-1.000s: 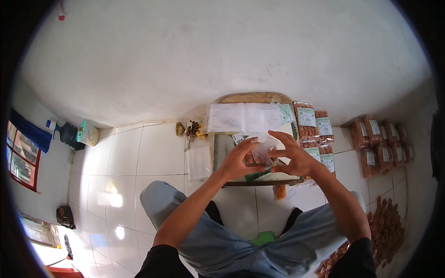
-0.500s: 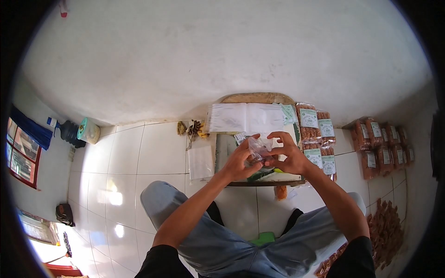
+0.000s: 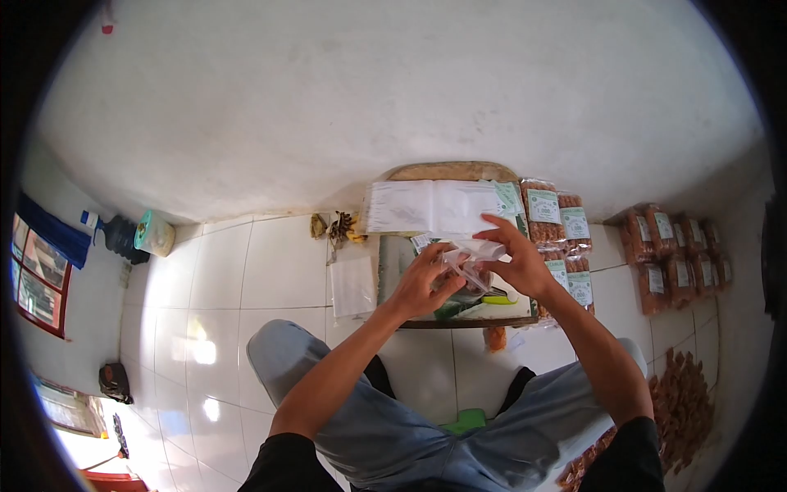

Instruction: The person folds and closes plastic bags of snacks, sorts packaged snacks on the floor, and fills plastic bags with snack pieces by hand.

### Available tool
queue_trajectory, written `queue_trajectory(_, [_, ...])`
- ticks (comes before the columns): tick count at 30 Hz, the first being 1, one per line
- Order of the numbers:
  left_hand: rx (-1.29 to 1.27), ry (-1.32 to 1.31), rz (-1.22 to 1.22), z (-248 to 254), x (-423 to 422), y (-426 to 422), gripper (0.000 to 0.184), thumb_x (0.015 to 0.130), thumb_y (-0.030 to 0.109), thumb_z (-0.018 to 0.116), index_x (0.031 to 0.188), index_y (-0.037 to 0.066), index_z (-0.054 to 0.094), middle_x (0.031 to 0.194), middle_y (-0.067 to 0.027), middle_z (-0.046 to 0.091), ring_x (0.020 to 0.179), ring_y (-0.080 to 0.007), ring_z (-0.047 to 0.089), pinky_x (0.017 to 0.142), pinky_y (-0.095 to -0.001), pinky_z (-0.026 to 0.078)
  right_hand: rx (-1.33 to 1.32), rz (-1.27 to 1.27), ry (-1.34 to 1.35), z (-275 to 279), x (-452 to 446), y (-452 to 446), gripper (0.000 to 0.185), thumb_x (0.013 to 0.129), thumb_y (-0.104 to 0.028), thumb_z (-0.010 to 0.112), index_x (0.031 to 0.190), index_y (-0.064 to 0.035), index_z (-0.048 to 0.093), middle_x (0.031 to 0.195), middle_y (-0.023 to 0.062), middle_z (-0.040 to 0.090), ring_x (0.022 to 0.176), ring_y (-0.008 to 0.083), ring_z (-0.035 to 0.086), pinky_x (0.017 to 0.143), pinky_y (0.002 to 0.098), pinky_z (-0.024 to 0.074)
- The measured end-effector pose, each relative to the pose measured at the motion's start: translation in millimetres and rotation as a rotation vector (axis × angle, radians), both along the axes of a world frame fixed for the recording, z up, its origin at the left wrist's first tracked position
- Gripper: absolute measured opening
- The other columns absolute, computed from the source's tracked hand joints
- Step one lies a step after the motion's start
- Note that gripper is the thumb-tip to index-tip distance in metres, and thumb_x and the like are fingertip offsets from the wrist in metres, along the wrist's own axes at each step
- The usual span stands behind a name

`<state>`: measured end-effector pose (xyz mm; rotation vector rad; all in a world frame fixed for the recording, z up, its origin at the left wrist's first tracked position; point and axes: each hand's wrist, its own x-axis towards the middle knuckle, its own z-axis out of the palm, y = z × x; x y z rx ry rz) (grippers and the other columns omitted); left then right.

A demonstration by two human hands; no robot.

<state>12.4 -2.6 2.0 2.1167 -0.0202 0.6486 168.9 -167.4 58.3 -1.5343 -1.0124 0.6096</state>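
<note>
The person's sitting with jeans-clad legs spread and a low table in front. Left hand is half curled, thumb and fingers on one side of a clear plastic bag; right hand is loosely bent, holding the film near the bag's top. Bag's over the table, some brownish stuff in it. A lime-green handle lies just beside it. Past that: flat clear sleeves, green labels, and labelled snack packs to the right.
</note>
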Motion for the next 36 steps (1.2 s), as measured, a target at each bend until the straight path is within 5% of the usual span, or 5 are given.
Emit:
queue_trajectory(6, [0.23,0.007,-0.042,10.4,-5.0,0.5,0.049,0.081,0.038,0.076,0.116,0.006,0.063,0.127,-0.0155,0.05,0.102,-0.0294,0.06,0.081,-0.0361,0.053,-0.103,0.045,-0.149,-5.9,2.2,2.7,0.029,0.08,0.004,0.071,0.108,-0.0041,0.068,0.118,0.0063,0.063,0.103,0.0158,0.06,0.089,0.0299,0.0489])
queue_trajectory(8, [-0.059,0.104,0.01,5.9,-5.5,-1.8,0.068,0.077,0.035,0.081,0.13,0.006,0.05,0.126,-0.0165,0.051,0.104,-0.0286,0.061,0.084,-0.0371,0.053,0.054,0.018,-0.041,-12.7,2.4,4.8,0.024,0.084,0.005,0.068,0.106,-0.0044,0.069,0.107,0.0045,0.066,0.099,0.0145,0.061,0.089,0.0295,0.0495])
queue_trajectory(14, [-0.022,0.03,0.163,-18.6,-0.7,2.9,0.084,0.075,0.038,0.083,0.134,0.003,0.035,0.123,-0.0203,0.055,0.105,-0.033,0.062,0.083,-0.04,0.053,-0.007,-0.053,0.054,-2.4,2.3,5.5,0.027,0.091,0.005,0.059,0.116,-0.0026,0.063,0.098,0.0068,0.067,0.095,0.0132,0.062,0.091,0.0279,0.049])
queue_trajectory(29, [0.102,0.002,0.13,-2.4,0.1,0.7,0.056,0.076,0.029,0.081,0.118,0.007,0.053,0.132,-0.0133,0.052,0.104,-0.0324,0.063,0.08,-0.0388,0.055,-0.196,0.11,-0.184,10.8,3.3,4.7,0.071,0.075,-0.02,0.083,0.136,-0.0095,0.048,0.121,0.0073,0.058,0.109,0.0177,0.055,0.096,0.0335,0.0441])
queue_trajectory(36, [0.231,0.007,0.113,-0.4,-1.6,5.9,0.045,0.079,0.04,0.077,0.105,0.005,0.065,0.134,-0.012,0.05,0.101,-0.0319,0.063,0.079,-0.0416,0.053,-0.013,0.059,-0.347,-1.0,18.6,-5.9,0.085,0.077,-0.041,0.08,0.143,-0.0097,0.036,0.133,0.0146,0.049,0.115,0.0263,0.051,0.098,0.0413,0.0424])
